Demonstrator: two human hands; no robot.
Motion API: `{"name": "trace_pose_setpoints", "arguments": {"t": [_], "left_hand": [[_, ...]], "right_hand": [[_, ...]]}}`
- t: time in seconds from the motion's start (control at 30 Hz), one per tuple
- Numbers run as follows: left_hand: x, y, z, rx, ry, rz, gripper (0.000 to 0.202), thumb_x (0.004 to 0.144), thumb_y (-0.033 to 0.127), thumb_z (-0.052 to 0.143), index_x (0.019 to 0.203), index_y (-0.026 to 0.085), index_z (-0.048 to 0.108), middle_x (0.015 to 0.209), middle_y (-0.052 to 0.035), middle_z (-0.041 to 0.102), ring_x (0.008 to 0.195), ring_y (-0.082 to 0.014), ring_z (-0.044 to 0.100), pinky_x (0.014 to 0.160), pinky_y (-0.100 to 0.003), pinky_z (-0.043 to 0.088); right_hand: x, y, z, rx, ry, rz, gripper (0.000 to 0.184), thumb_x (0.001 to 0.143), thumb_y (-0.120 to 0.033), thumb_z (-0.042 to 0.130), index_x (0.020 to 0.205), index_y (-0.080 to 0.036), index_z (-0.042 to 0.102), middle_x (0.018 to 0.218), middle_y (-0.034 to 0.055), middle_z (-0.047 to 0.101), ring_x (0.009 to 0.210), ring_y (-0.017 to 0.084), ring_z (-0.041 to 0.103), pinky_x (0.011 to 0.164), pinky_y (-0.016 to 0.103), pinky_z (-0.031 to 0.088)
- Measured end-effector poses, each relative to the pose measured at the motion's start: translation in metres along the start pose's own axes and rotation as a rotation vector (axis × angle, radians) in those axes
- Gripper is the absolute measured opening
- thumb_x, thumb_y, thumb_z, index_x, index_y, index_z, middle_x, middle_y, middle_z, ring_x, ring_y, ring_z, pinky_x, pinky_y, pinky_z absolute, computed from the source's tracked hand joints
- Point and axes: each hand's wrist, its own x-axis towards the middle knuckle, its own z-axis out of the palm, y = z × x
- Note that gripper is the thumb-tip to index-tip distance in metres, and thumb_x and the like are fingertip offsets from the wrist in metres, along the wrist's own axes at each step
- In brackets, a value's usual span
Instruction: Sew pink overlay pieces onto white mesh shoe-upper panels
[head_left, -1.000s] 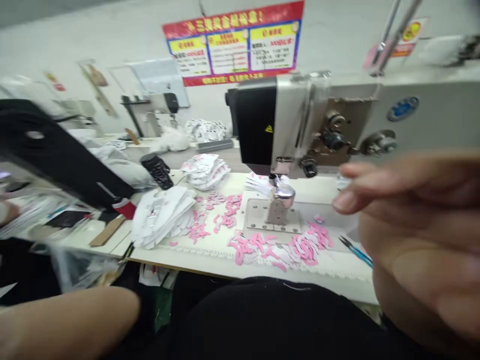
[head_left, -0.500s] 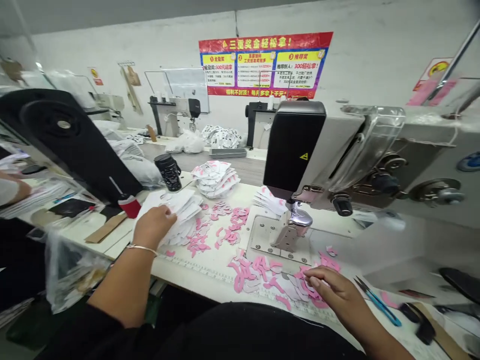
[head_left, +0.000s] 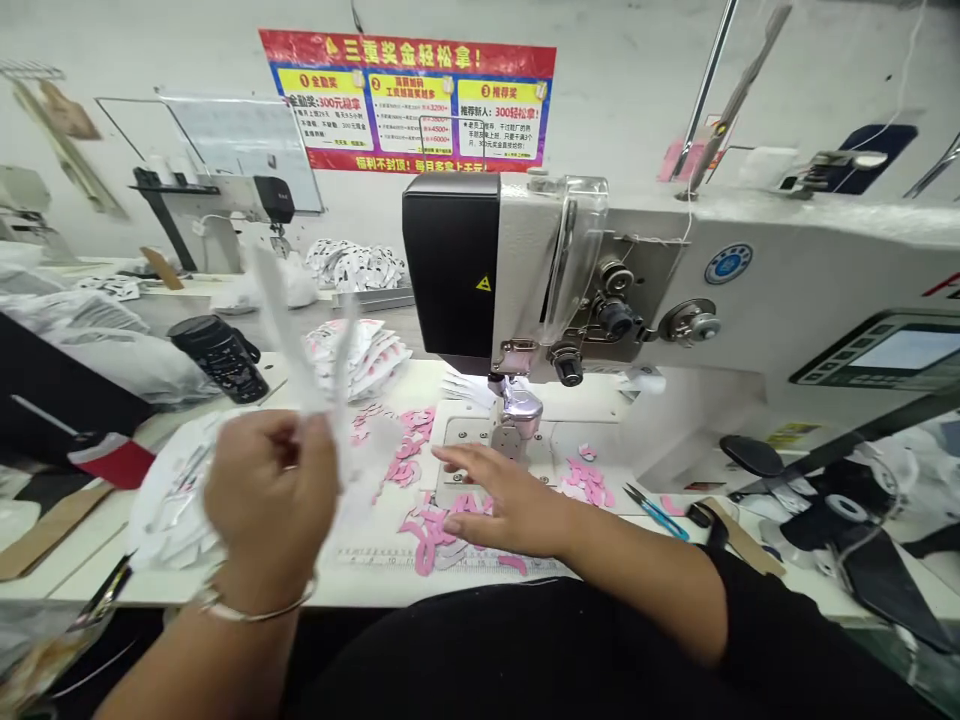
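My left hand is raised above the table, closed on a white cut piece that stands up blurred from my fingers. Under it lies a stack of white pieces. My right hand rests flat with fingers stretched on the pile of pink cut pieces, just in front of the sewing machine's presser foot. The sewing machine fills the middle and right of the view.
More pink pieces and another white stack lie behind my hands. A black cup stands at the left, blue-handled snips to the right of the needle plate. Another sewing machine stands on the far table.
My left hand has lifted a white piece off the stack. My right hand has slid left over the pink pieces toward the presser foot. The view has swung to the right.
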Motion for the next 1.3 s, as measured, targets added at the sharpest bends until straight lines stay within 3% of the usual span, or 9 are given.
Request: {"name": "trace_pose_setpoints", "arguments": {"t": [0.23,0.37,0.5,0.6,0.7,0.77,0.9,1.07,1.3], "left_hand": [[-0.071,0.027,0.043,-0.833,-0.706,-0.106,0.019,0.092,0.038,0.057,0.095,0.022,0.047,0.074,0.0023,0.059,0.063,-0.0133,0.060,0.058,-0.025,0.048],[-0.071,0.020,0.041,-0.950,-1.011,0.039,0.018,0.096,0.033,0.051,0.109,0.020,0.056,0.093,-0.0048,0.066,0.083,-0.0163,0.065,0.071,-0.028,0.053],[-0.061,0.011,0.033,-0.907,-1.018,0.381,0.022,0.094,0.019,0.053,0.113,0.022,0.065,0.109,-0.0070,0.070,0.101,-0.0187,0.066,0.089,-0.032,0.052],[-0.053,0.001,0.025,-0.842,-0.837,0.476,0.024,0.091,0.012,0.057,0.109,0.024,0.067,0.103,-0.0048,0.072,0.099,-0.0177,0.066,0.089,-0.032,0.051],[-0.040,-0.004,0.023,-0.720,-0.456,0.225,0.027,0.085,0.019,0.067,0.112,0.025,0.065,0.100,-0.0040,0.066,0.089,-0.0154,0.062,0.083,-0.030,0.051],[-0.028,0.001,0.027,-0.728,-0.411,0.043,0.042,0.080,0.029,0.073,0.121,0.026,0.061,0.108,-0.0055,0.062,0.091,-0.0166,0.059,0.083,-0.031,0.051],[-0.009,0.025,0.051,-0.906,-0.863,-0.239,0.037,0.080,0.039,0.073,0.112,0.023,0.062,0.092,-0.0031,0.062,0.077,-0.0141,0.059,0.063,-0.023,0.050],[-0.006,0.046,0.089,-0.937,-1.174,-0.502,0.023,0.083,0.036,0.069,0.089,0.016,0.060,0.070,0.0007,0.054,0.054,-0.0069,0.046,0.044,-0.016,0.037],[-0.005,0.056,0.123,-0.967,-1.235,-0.678,0.018,0.081,0.029,0.070,0.091,0.015,0.065,0.073,-0.0009,0.057,0.049,-0.0059,0.051,0.042,-0.016,0.042]], "right_hand": [[0.008,0.010,0.020,0.153,0.057,-0.107,0.103,0.073,-0.051,0.078,0.153,-0.027,0.019,0.150,0.0116,0.039,0.135,0.030,0.042,0.109,0.045,0.039],[-0.007,0.020,0.019,0.200,0.129,0.002,0.044,0.090,-0.046,0.061,0.128,-0.025,0.053,0.111,0.0036,0.064,0.102,0.021,0.061,0.089,0.034,0.049],[-0.018,0.027,0.017,0.179,0.099,-0.008,0.027,0.098,-0.043,0.047,0.104,-0.023,0.063,0.090,0.0000,0.064,0.086,0.016,0.059,0.078,0.028,0.046],[-0.026,0.034,0.012,0.165,0.092,0.022,0.029,0.099,-0.043,0.044,0.107,-0.024,0.064,0.091,0.0002,0.063,0.086,0.016,0.058,0.078,0.028,0.044],[-0.034,0.040,-0.001,0.250,0.103,0.159,0.031,0.097,-0.047,0.048,0.103,-0.022,0.066,0.090,0.0007,0.064,0.083,0.016,0.058,0.073,0.027,0.045],[-0.038,0.042,-0.014,0.329,0.089,0.232,0.031,0.093,-0.049,0.054,0.102,-0.021,0.066,0.090,0.0009,0.065,0.081,0.016,0.060,0.070,0.026,0.046],[-0.041,0.042,-0.045,0.420,0.074,0.297,0.034,0.084,-0.047,0.069,0.108,-0.022,0.067,0.104,0.0032,0.068,0.094,0.021,0.064,0.078,0.029,0.050],[-0.045,0.052,-0.083,0.660,0.235,0.399,0.039,0.081,-0.042,0.074,0.112,-0.024,0.061,0.093,0.0013,0.070,0.074,0.014,0.065,0.066,0.024,0.051],[-0.042,0.087,-0.123,0.735,0.363,0.454,0.046,0.071,-0.042,0.081,0.107,-0.019,0.064,0.081,0.0028,0.069,0.057,0.013,0.061,0.051,0.024,0.047]]}}
